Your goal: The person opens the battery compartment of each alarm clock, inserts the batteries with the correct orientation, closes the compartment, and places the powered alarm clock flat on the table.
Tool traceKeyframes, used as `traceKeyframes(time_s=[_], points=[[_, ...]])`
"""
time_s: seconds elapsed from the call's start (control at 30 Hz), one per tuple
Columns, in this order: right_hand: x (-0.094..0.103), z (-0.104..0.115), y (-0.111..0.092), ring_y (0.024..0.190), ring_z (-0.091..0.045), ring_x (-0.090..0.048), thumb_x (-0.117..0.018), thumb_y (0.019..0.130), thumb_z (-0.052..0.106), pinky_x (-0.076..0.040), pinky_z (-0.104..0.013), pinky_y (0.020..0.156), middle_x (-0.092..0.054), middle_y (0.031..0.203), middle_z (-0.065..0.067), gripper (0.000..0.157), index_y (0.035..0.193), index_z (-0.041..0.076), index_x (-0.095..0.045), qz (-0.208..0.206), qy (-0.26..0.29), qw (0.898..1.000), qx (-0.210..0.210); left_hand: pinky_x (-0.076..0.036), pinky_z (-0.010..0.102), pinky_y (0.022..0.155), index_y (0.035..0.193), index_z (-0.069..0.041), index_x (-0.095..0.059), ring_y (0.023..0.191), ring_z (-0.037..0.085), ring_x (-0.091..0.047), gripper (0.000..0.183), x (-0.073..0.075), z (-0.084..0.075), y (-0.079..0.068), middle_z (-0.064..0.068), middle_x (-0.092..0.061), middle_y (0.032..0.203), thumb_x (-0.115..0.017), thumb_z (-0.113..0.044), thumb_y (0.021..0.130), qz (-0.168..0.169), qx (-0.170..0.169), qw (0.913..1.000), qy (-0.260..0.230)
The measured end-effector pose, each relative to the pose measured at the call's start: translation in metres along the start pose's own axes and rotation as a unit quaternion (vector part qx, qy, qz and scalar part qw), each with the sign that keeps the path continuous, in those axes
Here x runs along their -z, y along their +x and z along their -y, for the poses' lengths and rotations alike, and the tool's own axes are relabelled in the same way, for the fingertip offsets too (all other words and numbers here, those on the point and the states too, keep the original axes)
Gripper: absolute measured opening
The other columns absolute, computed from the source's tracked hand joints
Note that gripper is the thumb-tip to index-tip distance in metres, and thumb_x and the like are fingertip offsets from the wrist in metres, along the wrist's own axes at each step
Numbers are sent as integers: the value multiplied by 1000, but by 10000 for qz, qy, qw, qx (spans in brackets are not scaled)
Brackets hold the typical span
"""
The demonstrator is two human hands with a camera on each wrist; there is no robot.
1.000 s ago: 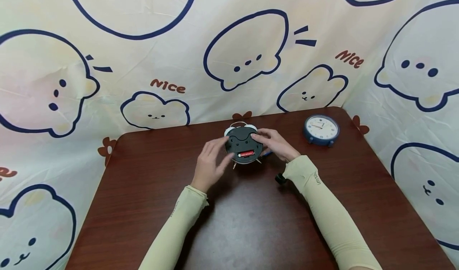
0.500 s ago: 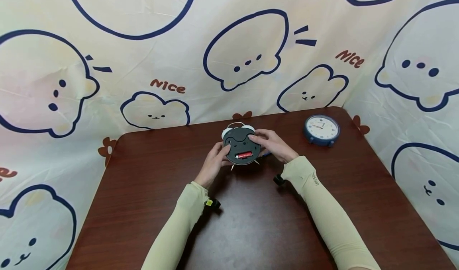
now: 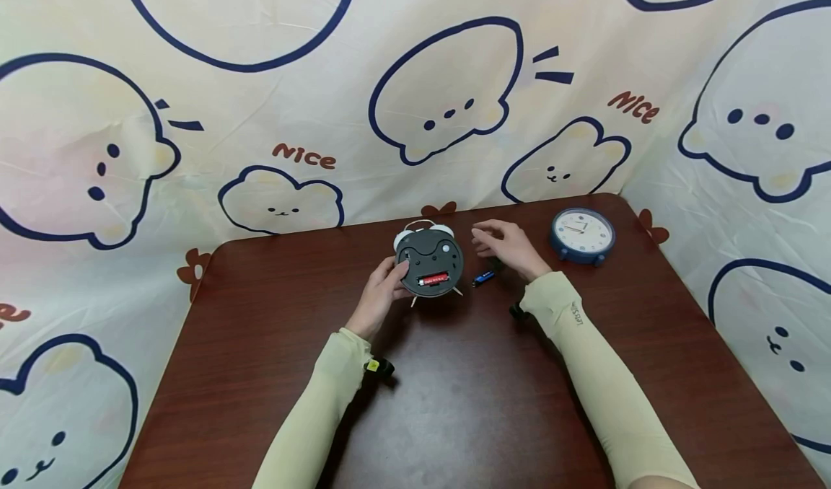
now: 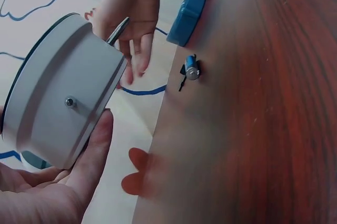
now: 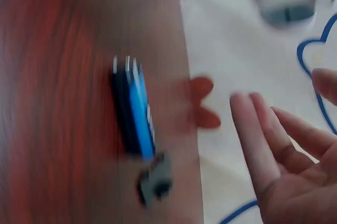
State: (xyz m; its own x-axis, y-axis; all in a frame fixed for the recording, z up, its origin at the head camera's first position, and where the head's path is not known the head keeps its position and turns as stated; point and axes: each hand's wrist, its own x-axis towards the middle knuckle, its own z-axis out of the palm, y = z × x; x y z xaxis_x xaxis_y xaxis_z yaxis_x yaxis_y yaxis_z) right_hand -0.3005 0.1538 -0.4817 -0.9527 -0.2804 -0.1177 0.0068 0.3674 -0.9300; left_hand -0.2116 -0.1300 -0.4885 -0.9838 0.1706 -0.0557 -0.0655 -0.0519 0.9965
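In the head view my left hand [image 3: 379,296] holds a white twin-bell alarm clock [image 3: 425,245] by its left side, thumb on the dark back. A red battery [image 3: 433,279] lies in the open compartment of that back. My right hand [image 3: 513,249] is apart from the clock, to its right, fingers loosely bent and holding nothing. Below it on the table lies a blue battery [image 3: 483,279]. Beside the battery is a small dark piece [image 5: 156,179], blurred in the right wrist view. The left wrist view shows the clock's white side [image 4: 63,92] and metal leg [image 4: 118,30].
A blue round clock [image 3: 582,233] stands at the right back of the brown table [image 3: 273,345]. Patterned cloth [image 3: 415,85] hangs behind the table and along its sides, close to the back edge.
My left hand has taken hold of the alarm clock, which has shifted slightly left. My right hand has let go of it and moved right, bringing the blue battery into fuller view.
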Motion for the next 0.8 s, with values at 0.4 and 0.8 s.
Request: traceKeyframes(time_s=[0.4, 0.8], points=[[19, -26, 11, 102, -31, -60, -71, 98, 27, -50, -42, 89, -66, 114, -16, 39, 129, 4, -67, -339, -2127, 9716, -976, -59, 29, 82, 138, 2, -52, 85, 13, -72, 41, 5, -2, 0, 7, -66, 107, -49, -28, 110, -5, -25, 9998, -186], [20, -28, 12, 102, -31, -61, -77, 93, 18, -51, -45, 95, -70, 110, -17, 22, 109, 3, -74, -260, -2215, 9679, -1161, -59, 30, 82, 137, 2, -52, 84, 14, -71, 41, 5, -5, -2, 6, -66, 106, -50, -29, 110, 14, -12, 9998, -203]])
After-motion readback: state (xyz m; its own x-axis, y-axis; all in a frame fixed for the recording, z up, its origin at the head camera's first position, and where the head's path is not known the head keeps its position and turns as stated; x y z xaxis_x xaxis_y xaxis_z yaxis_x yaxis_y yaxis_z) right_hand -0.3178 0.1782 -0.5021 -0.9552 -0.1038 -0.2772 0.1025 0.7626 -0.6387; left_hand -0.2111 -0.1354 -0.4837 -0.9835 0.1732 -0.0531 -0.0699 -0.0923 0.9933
